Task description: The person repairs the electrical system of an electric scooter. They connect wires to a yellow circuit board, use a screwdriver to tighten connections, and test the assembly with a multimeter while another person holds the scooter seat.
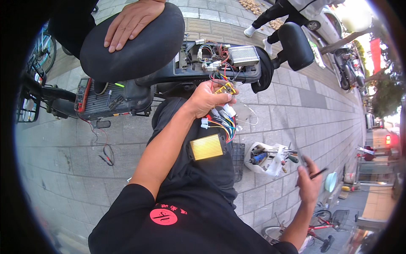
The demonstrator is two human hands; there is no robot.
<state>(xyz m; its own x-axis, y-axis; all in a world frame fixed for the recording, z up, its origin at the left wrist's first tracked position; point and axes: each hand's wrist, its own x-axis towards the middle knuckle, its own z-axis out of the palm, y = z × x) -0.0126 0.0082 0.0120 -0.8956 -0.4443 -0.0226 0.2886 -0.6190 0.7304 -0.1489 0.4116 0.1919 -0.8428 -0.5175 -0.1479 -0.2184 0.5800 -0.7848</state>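
Note:
My left hand (208, 98) grips a small yellow part (225, 88) with wires, just below the scooter's open compartment (179, 67), which holds tangled wires, white connectors and a silver finned box (242, 55). On my lap lies a gold finned box (205, 147) with coloured wires (228, 126) and white plugs running from it. My right hand (309, 180) is out to the right, closed on a dark, thin tool (320, 172), partly blurred, beyond a white tub of tools (264, 167).
Another person's hand (131, 23) rests on the black seat (127, 61). A red multimeter (83, 95) and small tools lie on the footboard (122, 108). A backrest pad (296, 46), a walking person (281, 10), bicycles (321, 222), parked scooters (349, 67) and paving (287, 110) surround me.

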